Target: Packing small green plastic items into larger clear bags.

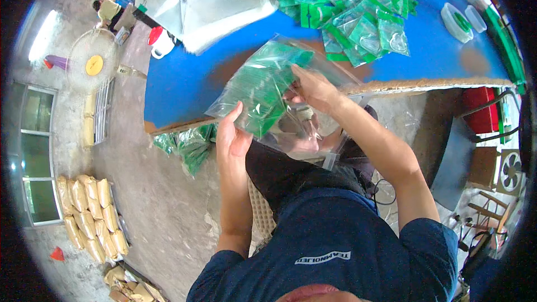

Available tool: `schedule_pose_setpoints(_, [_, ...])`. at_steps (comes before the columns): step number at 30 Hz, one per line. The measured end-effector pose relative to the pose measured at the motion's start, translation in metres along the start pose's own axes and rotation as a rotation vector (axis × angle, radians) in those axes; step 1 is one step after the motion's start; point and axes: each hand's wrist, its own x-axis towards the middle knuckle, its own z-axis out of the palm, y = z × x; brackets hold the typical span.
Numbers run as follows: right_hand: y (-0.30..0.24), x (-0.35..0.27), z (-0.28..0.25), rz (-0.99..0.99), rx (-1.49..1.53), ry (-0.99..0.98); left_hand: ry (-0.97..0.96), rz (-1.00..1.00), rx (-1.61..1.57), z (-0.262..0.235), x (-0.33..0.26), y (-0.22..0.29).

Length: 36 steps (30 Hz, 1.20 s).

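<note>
Between my hands, over the front edge of the blue table point(184, 92), is a large clear plastic bag point(341, 78) with a stack of green packets point(263, 72) in it. My left hand point(234, 138) grips the bag's near left side, thumb up and the other fingers partly hidden. My right hand point(314, 89) is closed at the right side of the stack; the shiny film hides whether its fingertips press the packets from inside or outside the bag. Beyond the bag lies a heap of flat green-and-clear packets point(366, 28).
A metal tray point(162, 8) with clear sheets stands at the back left, near a red-and-white container point(162, 43). A small clear tub point(456, 22) sits at the right. More green packets point(193, 148) hang below the table's left edge. A fan point(94, 65) stands further left.
</note>
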Motion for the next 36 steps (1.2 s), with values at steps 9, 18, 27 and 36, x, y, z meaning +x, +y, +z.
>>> schedule_pose_setpoints(9, [-0.021, 0.008, 0.004, 0.088, -0.048, -0.132, 0.121, 0.044, 0.131, -0.010, 0.014, 0.006])
schedule_pose_setpoints(18, [-0.017, 0.008, -0.008, 0.033, -0.084, -0.376, -0.141, 0.945, 1.264, 0.031, -0.004, 0.041])
schedule_pose_setpoints(27, [0.013, -0.075, -0.028, 0.084, 0.440, -0.247, -0.298, 0.930, 2.303, 0.012, 0.112, 0.023])
schedule_pose_setpoints(36, [-0.034, -0.143, -0.082, -0.311, -0.513, 0.135, -0.082, 1.095, 1.990, 0.005, 0.085, 0.033])
